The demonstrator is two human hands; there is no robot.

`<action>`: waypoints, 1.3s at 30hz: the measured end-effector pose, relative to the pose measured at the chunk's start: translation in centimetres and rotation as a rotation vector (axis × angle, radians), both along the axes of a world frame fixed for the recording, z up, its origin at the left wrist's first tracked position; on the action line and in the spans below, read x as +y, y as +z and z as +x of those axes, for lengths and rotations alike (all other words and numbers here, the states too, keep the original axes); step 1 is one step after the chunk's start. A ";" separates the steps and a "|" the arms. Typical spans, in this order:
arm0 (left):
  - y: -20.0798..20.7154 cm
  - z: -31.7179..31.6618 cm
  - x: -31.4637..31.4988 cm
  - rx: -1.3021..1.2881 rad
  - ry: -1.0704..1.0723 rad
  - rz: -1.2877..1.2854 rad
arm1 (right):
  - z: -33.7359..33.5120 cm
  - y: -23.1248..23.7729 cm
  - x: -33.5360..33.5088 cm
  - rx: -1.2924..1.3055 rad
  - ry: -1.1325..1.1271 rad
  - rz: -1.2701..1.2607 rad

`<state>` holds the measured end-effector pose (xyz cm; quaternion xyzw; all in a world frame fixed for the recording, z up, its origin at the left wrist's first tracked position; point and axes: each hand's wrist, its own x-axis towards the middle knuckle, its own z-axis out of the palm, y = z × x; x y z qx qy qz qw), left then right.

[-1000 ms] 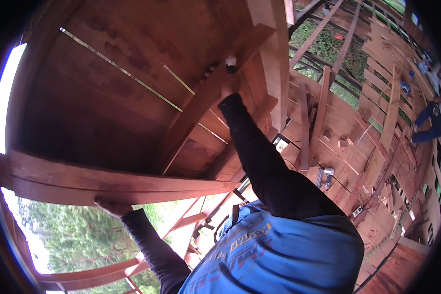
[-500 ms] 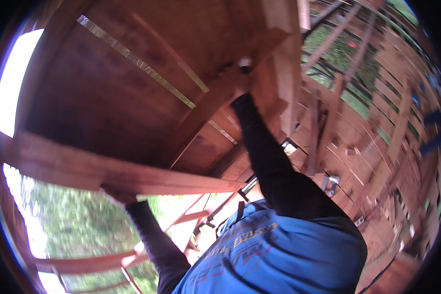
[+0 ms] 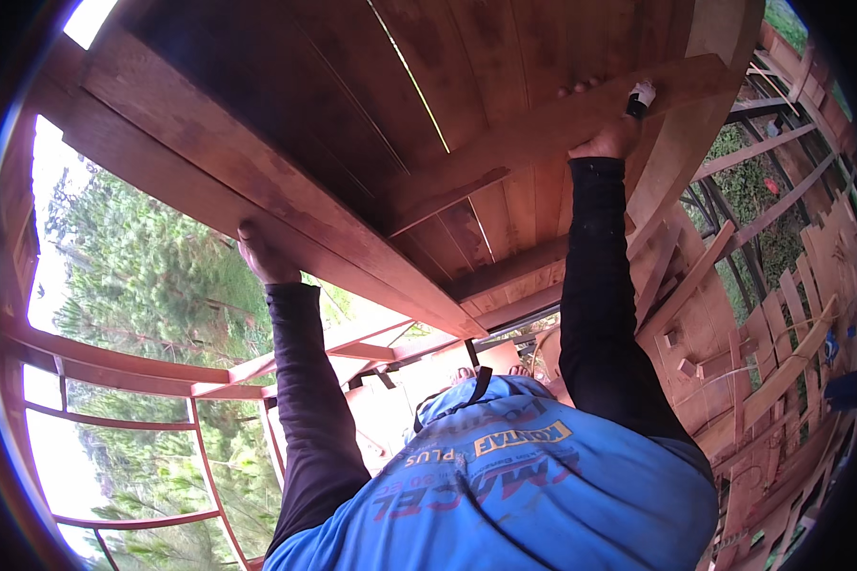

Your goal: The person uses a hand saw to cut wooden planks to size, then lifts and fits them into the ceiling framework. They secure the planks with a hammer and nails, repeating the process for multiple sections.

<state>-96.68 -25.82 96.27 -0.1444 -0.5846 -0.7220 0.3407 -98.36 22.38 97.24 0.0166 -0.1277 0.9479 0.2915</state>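
A large brown panel of side-by-side boards (image 3: 343, 105) fills the upper part of the view, with thin light-filled gaps between them. My left hand (image 3: 265, 257) grips the lower edge of a long wooden plank (image 3: 195, 195) along the panel's near side; its other fingers are mostly hidden behind the wood. My right hand (image 3: 611, 141) is closed around a crosswise wooden board (image 3: 533, 133). Fingertips show over that board's far edge, and the thumb has a white and black wrap. Both arms reach upward in black sleeves.
Curved wooden railings (image 3: 143, 376) stand at left, with trees (image 3: 162, 276) beyond. On the right, several loose planks (image 3: 781, 352) and small offcuts lie about a wooden floor (image 3: 676, 357). A slatted frame (image 3: 752, 181) shows greenery through its gaps at the upper right.
The view has turned and sharpened, and the panel and my right hand appear farther right. Left hand and plank sit higher in the picture. Both hands keep their hold on the wood.
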 end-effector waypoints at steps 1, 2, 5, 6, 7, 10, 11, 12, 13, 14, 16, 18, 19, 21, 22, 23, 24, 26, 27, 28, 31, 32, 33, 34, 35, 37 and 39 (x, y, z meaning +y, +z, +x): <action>0.9 0.9 1.4 -0.008 0.026 -0.013 | -0.1 -0.4 0.2 0.009 -0.003 0.006; 0.6 0.8 1.2 -0.011 0.022 -0.005 | -0.2 -0.7 0.5 0.018 -0.007 0.011; 0.0 0.3 0.0 -0.018 0.011 -0.007 | -0.5 -1.4 0.9 0.026 0.019 0.010; -0.1 0.2 -0.2 -0.021 0.009 -0.020 | -0.4 -1.2 1.4 0.084 0.020 0.033; -0.2 0.3 -0.5 -0.027 0.009 -0.032 | -0.2 -0.2 1.8 0.139 0.025 0.057; 0.0 0.4 0.2 -0.004 0.045 -0.031 | 1.0 3.8 3.7 0.470 0.149 0.216; 0.2 0.7 0.0 -0.005 0.054 -0.031 | 1.5 5.4 4.1 0.602 0.211 0.281; 0.4 1.0 0.0 -0.009 0.055 -0.030 | 2.3 7.0 4.3 0.635 0.212 0.335; 0.5 1.3 0.0 -0.016 0.053 -0.032 | 3.5 8.6 4.2 0.664 0.210 0.388; 0.6 1.0 0.3 -0.040 0.066 -0.007 | 5.4 10.3 4.9 0.686 0.184 0.464; 0.8 1.0 0.1 -0.094 0.092 0.029 | 8.7 11.9 6.2 0.719 0.175 0.596; 3.1 3.2 3.1 -0.100 0.167 -0.023 | 11.6 11.3 7.0 0.679 0.151 0.683; 3.8 5.1 2.2 -0.022 0.268 -0.125 | 11.8 9.6 6.2 0.650 0.159 0.668; 6.3 7.9 3.0 0.143 0.483 -0.348 | 13.8 7.9 5.5 0.548 0.126 0.678; 8.0 9.1 4.5 0.304 0.450 -0.312 | 14.7 6.6 5.1 0.421 0.101 0.637; 9.5 10.0 6.3 0.506 0.514 -0.564 | 15.9 5.6 5.0 0.293 0.060 0.603; 10.2 10.4 7.9 0.530 0.399 -0.401 | 16.7 3.8 5.0 0.254 0.014 0.627; 11.1 10.8 12.6 0.650 0.276 -0.435 | 18.4 1.1 4.3 0.168 -0.041 0.528; 10.9 10.4 12.7 0.718 0.052 -0.526 | 19.2 0.3 2.6 0.140 -0.040 0.397; 9.8 10.6 13.9 0.678 -0.192 -0.496 | 19.9 -1.1 1.2 0.186 -0.056 0.389; 7.9 11.4 16.2 0.401 -0.693 -0.488 | 21.5 -3.4 -4.6 0.272 -0.025 0.125; 7.5 12.5 17.5 0.238 -0.857 -0.362 | 22.8 -3.7 -6.7 0.094 -0.296 0.369; 7.3 12.6 18.7 0.208 -0.950 -0.368 | 24.1 -4.3 -8.2 -0.027 -0.429 0.464; 6.6 12.8 19.6 0.175 -1.042 -0.376 | 25.5 -5.1 -9.8 -0.164 -0.556 0.551; 6.2 13.1 20.3 0.177 -1.106 -0.388 | 26.5 -6.8 -11.3 -0.216 -0.535 0.499; 5.5 14.5 22.3 0.169 -1.259 -0.420 | 28.6 -9.6 -14.2 -0.395 -0.739 0.684; 4.9 15.9 22.5 0.066 -1.356 -0.501 | 29.3 -12.4 -18.2 -0.679 -0.798 0.757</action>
